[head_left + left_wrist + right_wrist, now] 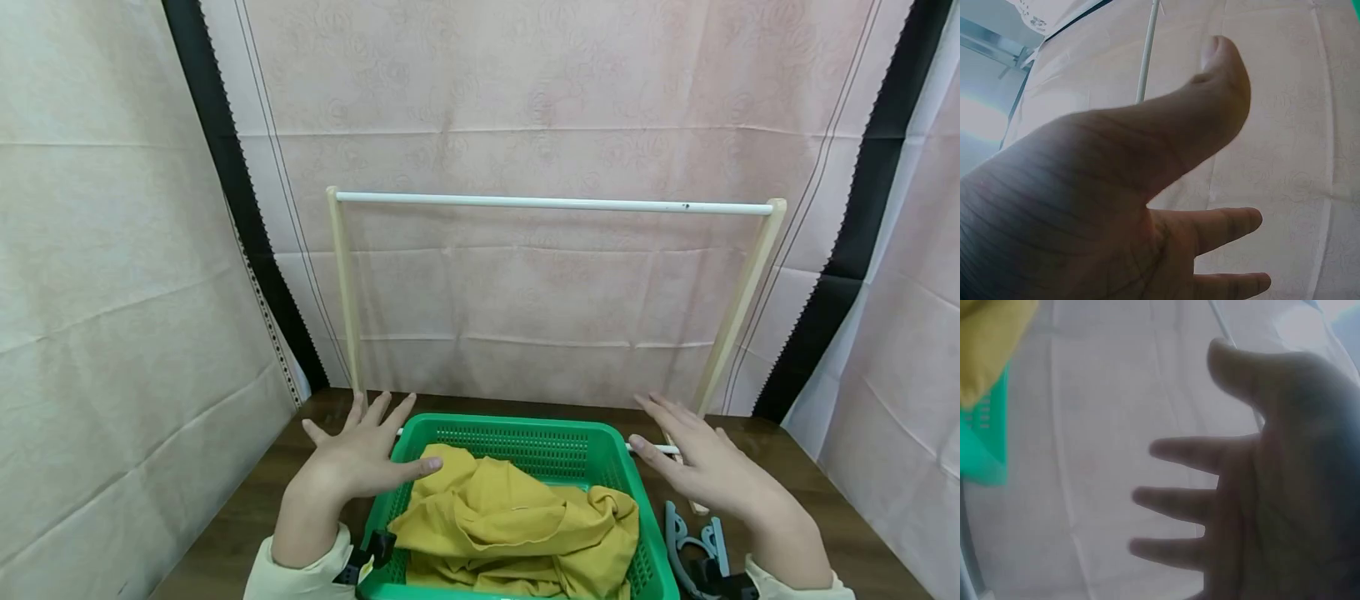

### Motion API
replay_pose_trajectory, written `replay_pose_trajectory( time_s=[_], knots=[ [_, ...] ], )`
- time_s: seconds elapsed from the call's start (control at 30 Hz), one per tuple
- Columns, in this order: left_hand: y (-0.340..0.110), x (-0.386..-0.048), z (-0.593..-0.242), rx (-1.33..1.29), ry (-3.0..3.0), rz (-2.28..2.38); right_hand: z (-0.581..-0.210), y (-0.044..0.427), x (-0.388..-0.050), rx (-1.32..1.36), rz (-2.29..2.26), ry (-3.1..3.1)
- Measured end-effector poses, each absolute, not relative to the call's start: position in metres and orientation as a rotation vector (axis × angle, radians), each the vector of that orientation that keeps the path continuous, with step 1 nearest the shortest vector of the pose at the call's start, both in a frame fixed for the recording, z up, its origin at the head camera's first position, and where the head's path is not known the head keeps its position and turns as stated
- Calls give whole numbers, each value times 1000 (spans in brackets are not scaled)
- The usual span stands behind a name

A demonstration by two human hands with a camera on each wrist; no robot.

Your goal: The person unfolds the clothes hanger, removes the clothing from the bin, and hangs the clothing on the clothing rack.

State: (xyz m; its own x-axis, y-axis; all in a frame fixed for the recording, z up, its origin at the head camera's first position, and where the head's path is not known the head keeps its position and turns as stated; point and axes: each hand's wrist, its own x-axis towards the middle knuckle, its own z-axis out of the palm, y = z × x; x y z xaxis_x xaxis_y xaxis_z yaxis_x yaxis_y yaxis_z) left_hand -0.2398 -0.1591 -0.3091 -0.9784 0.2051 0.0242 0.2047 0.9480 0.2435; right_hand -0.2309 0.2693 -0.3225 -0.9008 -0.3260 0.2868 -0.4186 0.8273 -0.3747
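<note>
A green plastic basket (525, 425) stands on the table with a crumpled yellow cloth (517, 525) inside, possibly a garment. My left hand (360, 458) is over the basket's left side, fingers spread and straight, holding nothing. On the other side my right hand (697, 458) hovers near the basket's right rim, its fingers extended and also holding nothing. In the left wrist view the left hand (1166, 181) shows its thumb and fingers apart. The right wrist view has the right hand (1235, 481) with separated fingers, and part of the yellow cloth (991, 344) at the upper left.
Behind the basket rises a rack with a white horizontal bar (555, 202) on two cream posts. A blue clothes hanger or clip-like piece (693, 542) lies right of the basket, partly hidden by the right wrist. Pale fabric walls (525, 300) enclose the dark wooden table (247, 517).
</note>
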Motion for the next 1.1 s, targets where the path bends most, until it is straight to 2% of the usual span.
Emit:
replay_pose_trajectory(
  time_s=[0.13,0.27,0.5,0.73,1.0,1.1],
  knots=[
    [-161,-240,-309,331,3091,404,-325,283,-236,637,703,-2797],
    [-163,-241,-310,348,3059,473,-331,304,-243,575,737,-2878],
    [-167,-244,-310,427,2969,644,-354,353,-260,459,907,-3062],
    [-170,-243,-311,380,2967,652,-381,392,-267,418,1219,-3179],
    [-172,-242,-313,407,2890,771,-417,391,-265,-196,1324,-3307],
    [-174,-244,-313,399,2898,748,-424,387,-267,-291,1293,-3330]
  ],
)
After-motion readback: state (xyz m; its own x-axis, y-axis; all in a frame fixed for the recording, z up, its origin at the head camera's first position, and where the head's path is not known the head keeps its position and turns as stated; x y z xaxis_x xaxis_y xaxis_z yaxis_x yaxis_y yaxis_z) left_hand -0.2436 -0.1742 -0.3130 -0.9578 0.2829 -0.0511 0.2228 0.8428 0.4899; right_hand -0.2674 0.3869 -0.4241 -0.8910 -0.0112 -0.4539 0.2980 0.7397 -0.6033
